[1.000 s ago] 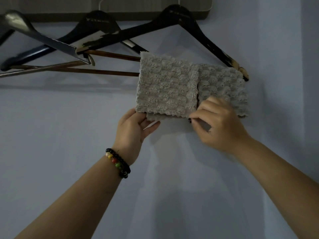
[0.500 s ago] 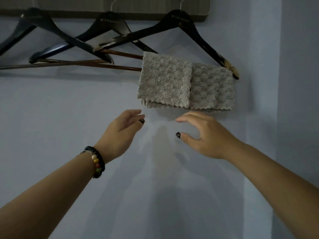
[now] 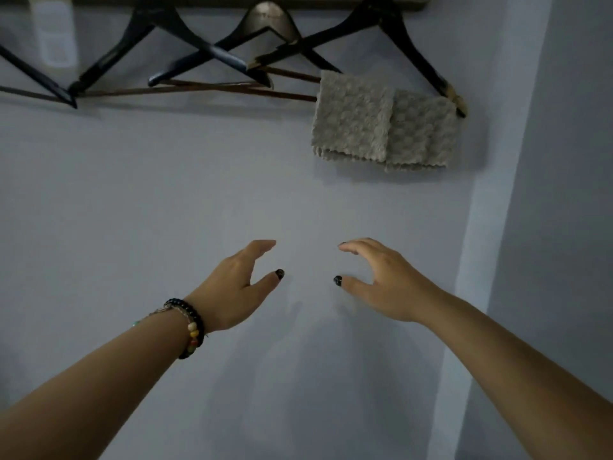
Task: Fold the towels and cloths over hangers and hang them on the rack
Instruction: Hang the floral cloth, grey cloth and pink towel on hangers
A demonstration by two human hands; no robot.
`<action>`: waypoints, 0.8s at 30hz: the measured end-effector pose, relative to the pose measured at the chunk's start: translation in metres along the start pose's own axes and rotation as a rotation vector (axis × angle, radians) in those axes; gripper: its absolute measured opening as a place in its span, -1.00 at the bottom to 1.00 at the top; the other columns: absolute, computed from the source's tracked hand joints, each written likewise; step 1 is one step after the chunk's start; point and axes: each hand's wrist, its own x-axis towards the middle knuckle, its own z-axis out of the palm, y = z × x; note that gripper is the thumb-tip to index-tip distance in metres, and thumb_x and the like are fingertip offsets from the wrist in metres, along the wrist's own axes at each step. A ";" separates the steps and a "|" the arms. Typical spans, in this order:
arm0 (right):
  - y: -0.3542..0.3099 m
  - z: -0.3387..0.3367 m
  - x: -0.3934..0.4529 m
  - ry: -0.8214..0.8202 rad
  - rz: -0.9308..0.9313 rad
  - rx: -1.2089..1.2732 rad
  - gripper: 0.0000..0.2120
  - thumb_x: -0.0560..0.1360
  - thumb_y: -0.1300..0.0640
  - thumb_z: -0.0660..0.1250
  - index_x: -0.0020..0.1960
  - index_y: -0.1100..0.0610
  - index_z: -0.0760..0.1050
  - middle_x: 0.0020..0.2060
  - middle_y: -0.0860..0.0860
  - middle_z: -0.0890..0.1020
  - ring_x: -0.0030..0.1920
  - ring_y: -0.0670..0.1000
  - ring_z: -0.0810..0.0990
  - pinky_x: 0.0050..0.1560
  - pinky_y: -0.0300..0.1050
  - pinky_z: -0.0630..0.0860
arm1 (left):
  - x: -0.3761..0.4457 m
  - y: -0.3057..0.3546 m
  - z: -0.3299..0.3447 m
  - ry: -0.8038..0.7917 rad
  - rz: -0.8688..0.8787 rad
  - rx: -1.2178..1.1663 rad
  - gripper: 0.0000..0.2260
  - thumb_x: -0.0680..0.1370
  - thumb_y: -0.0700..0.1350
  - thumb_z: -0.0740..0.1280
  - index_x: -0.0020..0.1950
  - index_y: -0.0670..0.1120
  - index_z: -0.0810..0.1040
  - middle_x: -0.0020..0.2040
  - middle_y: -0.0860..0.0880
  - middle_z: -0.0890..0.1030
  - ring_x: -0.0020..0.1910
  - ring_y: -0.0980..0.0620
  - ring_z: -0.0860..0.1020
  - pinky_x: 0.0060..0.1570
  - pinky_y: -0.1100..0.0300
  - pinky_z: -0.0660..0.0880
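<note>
A grey textured cloth (image 3: 381, 122) hangs folded over the bar of the rightmost black hanger (image 3: 406, 51), which hangs from the wooden rack (image 3: 331, 0) along the top edge. My left hand (image 3: 237, 288), with a beaded bracelet on its wrist, is held out well below the cloth, its fingers relaxed and holding nothing. My right hand (image 3: 381, 282) is level with it to the right, also relaxed and empty. Both hands are apart from the cloth.
Several more black hangers (image 3: 185, 51) with brown bars hang bare on the rack to the left, overlapping one another. A pale wall lies behind everything, with a corner edge (image 3: 477, 227) running down at the right.
Both hands let go of the cloth's lower edge and dropped down and away from it. The view has shifted, so more hangers show at the left.
</note>
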 end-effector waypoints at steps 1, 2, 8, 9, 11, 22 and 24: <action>-0.003 0.006 -0.009 -0.030 0.013 0.009 -0.45 0.54 -0.20 0.23 0.46 -0.06 0.22 0.41 -0.24 0.26 0.41 -0.17 0.25 0.38 -0.17 0.25 | -0.013 0.000 0.001 -0.014 -0.022 0.014 -0.50 0.59 0.14 0.18 0.50 0.07 0.20 0.45 0.04 0.36 0.20 0.03 0.52 0.24 0.19 0.36; -0.007 0.012 -0.018 -0.058 0.024 0.020 -0.44 0.53 -0.20 0.23 0.47 -0.06 0.22 0.42 -0.25 0.25 0.41 -0.17 0.25 0.38 -0.17 0.25 | -0.026 0.000 0.002 -0.031 -0.041 0.029 -0.50 0.60 0.14 0.18 0.50 0.07 0.19 0.44 0.04 0.37 0.15 0.03 0.54 0.20 0.20 0.36; -0.027 0.047 -0.060 -0.191 0.048 0.057 -0.41 0.53 -0.20 0.24 0.48 -0.04 0.20 0.43 -0.22 0.24 0.38 -0.12 0.32 0.37 -0.14 0.29 | -0.096 -0.009 0.010 -0.131 -0.129 0.125 -0.48 0.60 0.16 0.17 0.52 0.05 0.15 0.53 0.08 0.23 0.43 0.06 0.31 0.37 0.17 0.28; -0.030 0.052 -0.067 -0.212 0.046 0.063 -0.41 0.53 -0.20 0.24 0.48 -0.03 0.20 0.44 -0.22 0.24 0.38 -0.12 0.32 0.36 -0.15 0.29 | -0.107 -0.011 0.011 -0.140 -0.144 0.137 -0.48 0.60 0.16 0.17 0.52 0.05 0.14 0.54 0.08 0.22 0.45 0.06 0.29 0.39 0.15 0.27; -0.035 0.061 -0.080 -0.254 0.044 0.077 -0.41 0.54 -0.19 0.24 0.49 -0.02 0.20 0.45 -0.21 0.23 0.39 -0.12 0.30 0.37 -0.14 0.30 | -0.129 -0.013 0.013 -0.149 -0.174 0.161 -0.47 0.60 0.16 0.16 0.52 0.05 0.13 0.54 0.08 0.21 0.46 0.06 0.28 0.40 0.14 0.27; -0.064 0.098 -0.180 -0.481 0.043 0.129 -0.38 0.57 -0.14 0.23 0.53 -0.02 0.07 0.50 -0.15 0.14 0.46 -0.08 0.21 0.38 -0.15 0.23 | -0.263 -0.006 0.047 -0.225 -0.347 0.242 -0.46 0.61 0.14 0.16 0.54 0.02 0.11 0.54 0.04 0.21 0.50 0.07 0.20 0.43 0.18 0.19; -0.074 0.106 -0.198 -0.538 0.045 0.136 -0.35 0.57 -0.15 0.22 0.54 -0.04 0.02 0.51 -0.15 0.10 0.48 -0.06 0.19 0.39 -0.12 0.23 | -0.290 -0.006 0.053 -0.240 -0.388 0.226 -0.45 0.61 0.13 0.17 0.55 0.01 0.11 0.55 0.02 0.20 0.52 0.07 0.17 0.43 0.19 0.15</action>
